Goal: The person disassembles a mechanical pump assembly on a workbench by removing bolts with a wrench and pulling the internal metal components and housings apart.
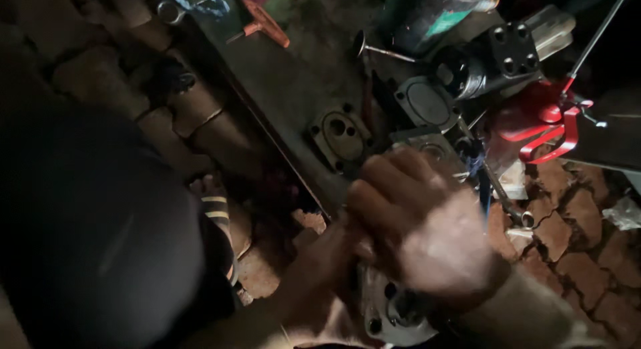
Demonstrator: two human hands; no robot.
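My right hand (420, 222) is closed in a fist over the top of a grey metal housing (390, 312) at the bottom centre; what the fist grips is hidden. My left hand (327, 255) presses against the same housing from the left, fingers wrapped on its side. The housing shows round bores and bolt holes below my hands. The picture is dark and motion-blurred.
A square metal flange (338, 132) and a round grey cover plate (427, 105) lie on a dark metal sheet (280, 75). A black valve block (497, 58), red clamp tool (544, 125), spanner (507, 202), engine valve (380, 50) and orange-handled tool (264, 22) lie around. Brick paving (574, 249) surrounds; a sandalled foot (217, 209) is at left.
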